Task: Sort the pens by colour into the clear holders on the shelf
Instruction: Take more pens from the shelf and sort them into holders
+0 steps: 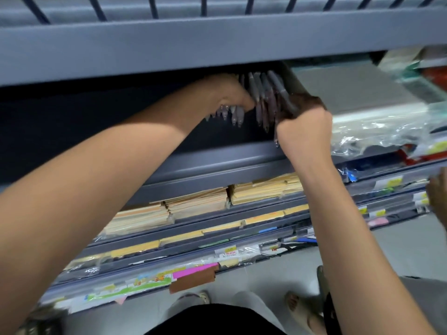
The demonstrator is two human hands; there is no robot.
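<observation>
Both my hands reach into a dark grey shelf bay (pixel 217 151) just under the upper shelf board. My left hand (pixel 225 93) grips a bundle of grey-bodied pens (pixel 235 114), whose tips stick out below my fingers. My right hand (pixel 304 126) grips a second bundle of pens (pixel 266 93), with the barrels fanning up and left above my fist and a few tips pointing down. The two bundles nearly touch. The picture is blurred, so the pens' colours are hard to tell. No clear holder is plainly visible.
Stacked yellow and tan envelopes (pixel 200 201) fill the shelves below. Plastic-wrapped stationery (pixel 377 126) lies to the right on the same shelf. Another person's hand (pixel 439 197) shows at the right edge. The grey upper shelf board (pixel 169 44) overhangs my hands.
</observation>
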